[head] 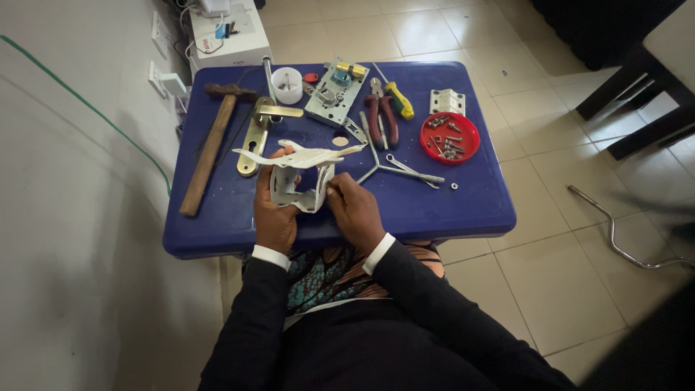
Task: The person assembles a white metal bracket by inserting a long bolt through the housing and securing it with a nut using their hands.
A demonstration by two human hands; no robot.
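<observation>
- Both hands are meeting over the near middle of the blue surface (463, 210), sharing one white metal bracket (300, 174).
- Left hand (275, 213) is gripping the bracket's curved lower body, fingers wrapped around its left side, thumb reaching up toward the flat top piece.
- Right hand (355, 210) is pinching the bracket's right edge between thumb and fingertips.
- White metal bracket is being held just above the surface, its long flat arm lying across the top of both hands.
- Wooden-handled hammer (210, 148) is lying well to the left of the left hand.
- Brass door handle plate (257, 134) is lying just beyond the left hand.
- White cup (287, 85) and metal lock body (335, 93) are sitting far beyond the hands.
- Red-handled pliers (382, 117) and a yellow-handled screwdriver (394, 96) are lying beyond the right hand.
- Three-armed metal wrench (394, 168) is lying just beyond and to the right of the right hand.
- Red dish (449, 137) of screws is sitting farther right, a white hinge (447, 101) beyond it.
</observation>
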